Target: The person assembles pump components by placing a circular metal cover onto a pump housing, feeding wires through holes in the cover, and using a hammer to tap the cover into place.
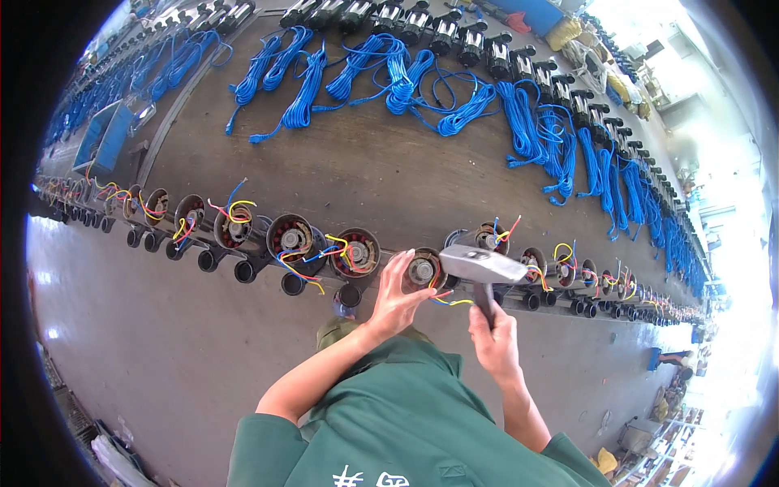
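My right hand [496, 345] is closed around the dark handle of a hammer [484, 264], whose broad grey metal head is raised just right of a motor housing [423, 269]. My left hand [394, 296] rests against the left side of that round housing, thumb and fingers spread around its rim. Inside the housing is a ring-shaped core with a pale centre, and red and yellow wires [451, 301] trail from its lower side, near my thumb. Another motor housing [355, 252] with coloured leads stands to the left. One more housing [490, 237] is partly behind the hammer head.
A long row of similar open motors runs along the bench's near edge to both sides. Coiled blue cables [300, 97] lie on the brown bench top [357, 170], in front of a far row of black-and-silver pumps [445, 34]. A blue crate [104, 138] sits far left.
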A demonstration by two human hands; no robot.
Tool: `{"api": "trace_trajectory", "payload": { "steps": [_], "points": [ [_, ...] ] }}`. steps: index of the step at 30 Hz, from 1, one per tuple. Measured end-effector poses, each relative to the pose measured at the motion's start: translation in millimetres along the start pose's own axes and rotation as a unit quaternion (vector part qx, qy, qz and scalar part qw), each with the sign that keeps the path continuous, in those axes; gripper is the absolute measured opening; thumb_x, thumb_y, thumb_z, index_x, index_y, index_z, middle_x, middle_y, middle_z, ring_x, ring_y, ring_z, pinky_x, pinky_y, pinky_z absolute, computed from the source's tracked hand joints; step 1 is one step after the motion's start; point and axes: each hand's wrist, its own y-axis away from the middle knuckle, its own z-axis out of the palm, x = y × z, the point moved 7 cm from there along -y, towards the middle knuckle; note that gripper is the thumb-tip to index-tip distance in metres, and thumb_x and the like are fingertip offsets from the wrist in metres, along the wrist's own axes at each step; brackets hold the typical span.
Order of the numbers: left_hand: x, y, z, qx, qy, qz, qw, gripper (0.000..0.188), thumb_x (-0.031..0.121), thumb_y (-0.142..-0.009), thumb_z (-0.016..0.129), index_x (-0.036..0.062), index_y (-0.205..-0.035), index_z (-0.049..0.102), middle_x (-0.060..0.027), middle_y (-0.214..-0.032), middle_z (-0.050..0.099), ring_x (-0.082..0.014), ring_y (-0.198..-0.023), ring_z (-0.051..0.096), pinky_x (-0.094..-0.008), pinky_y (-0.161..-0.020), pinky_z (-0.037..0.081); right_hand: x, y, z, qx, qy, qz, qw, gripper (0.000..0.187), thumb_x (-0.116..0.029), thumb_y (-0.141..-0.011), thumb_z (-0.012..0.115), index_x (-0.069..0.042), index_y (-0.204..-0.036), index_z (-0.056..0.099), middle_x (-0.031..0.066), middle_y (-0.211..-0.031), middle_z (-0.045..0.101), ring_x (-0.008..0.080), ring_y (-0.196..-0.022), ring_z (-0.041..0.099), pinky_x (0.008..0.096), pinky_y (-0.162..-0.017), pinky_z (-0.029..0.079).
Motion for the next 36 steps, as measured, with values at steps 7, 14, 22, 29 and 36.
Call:
{"api": "trace_trajectory", "payload": {
  "steps": [7, 14, 22, 29, 36],
  "points": [
    [-3.9, 3.1, 0.2, 0.010, -0.005, -0.058, 0.998, 0.038, 0.006, -0.080, 0.082, 0.0301, -0.109, 0.082, -0.0296, -0.165, 0.026, -0.0512, -0.147, 0.030, -0.0543, -0.119, 0.032, 24.9, -29.3, 20.0, -0.047, 0.172, -0.004, 0.984, 0.039, -0.035, -0.101, 0.064, 0.004, -0.096, 0.066, 0.0193, -0.065, 0.062, 0.0276, -0.056, 0.062, 0.0401, -0.056, 0.047],
    [-8.6, 6.6, 6.6, 0.026, 0.049, -0.067, 0.996, 0.034, 0.004, -0.079, 0.080, 0.0265, -0.105, 0.083, -0.0292, -0.162, 0.033, -0.0500, -0.145, 0.037, -0.0516, -0.119, 0.032, 18.4, -12.2, 18.8, -0.003, 0.135, -0.045, 0.990, 0.034, -0.029, -0.103, 0.061, 0.001, -0.089, 0.062, 0.0143, -0.062, 0.059, 0.0230, -0.053, 0.056, 0.0386, -0.056, 0.046],
    [-12.0, 5.3, -0.2, 0.045, 0.029, -0.072, 0.996, 0.032, 0.006, -0.077, 0.083, 0.0259, -0.103, 0.082, -0.0280, -0.160, 0.038, -0.0478, -0.142, 0.042, -0.0511, -0.115, 0.036, -2.2, -23.7, 13.5, -0.043, 0.094, 0.033, 0.994, 0.040, -0.034, -0.102, 0.063, 0.004, -0.088, 0.063, 0.0146, -0.062, 0.055, 0.0173, -0.056, 0.052, 0.0360, -0.056, 0.045],
    [-8.1, 7.5, 2.9, 0.042, 0.032, -0.065, 0.996, 0.038, 0.006, -0.077, 0.083, 0.0293, -0.106, 0.081, -0.0273, -0.159, 0.039, -0.0470, -0.141, 0.043, -0.0511, -0.114, 0.037, 40.0, -29.2, 41.8, -0.037, 0.233, -0.009, 0.972, 0.040, -0.036, -0.102, 0.062, 0.003, -0.094, 0.067, 0.0280, -0.072, 0.063, 0.0493, -0.070, 0.064, 0.0502, -0.063, 0.050],
    [-8.9, 8.5, -4.0, 0.044, 0.013, -0.064, 0.997, 0.036, 0.007, -0.077, 0.085, 0.0282, -0.106, 0.083, -0.0269, -0.161, 0.037, -0.0463, -0.141, 0.044, -0.0490, -0.114, 0.039, -8.5, -18.3, 6.7, -0.052, 0.061, 0.031, 0.996, 0.035, -0.031, -0.103, 0.062, 0.000, -0.087, 0.063, 0.0027, -0.063, 0.059, 0.0096, -0.058, 0.053, 0.0328, -0.055, 0.045]
  ]
}}
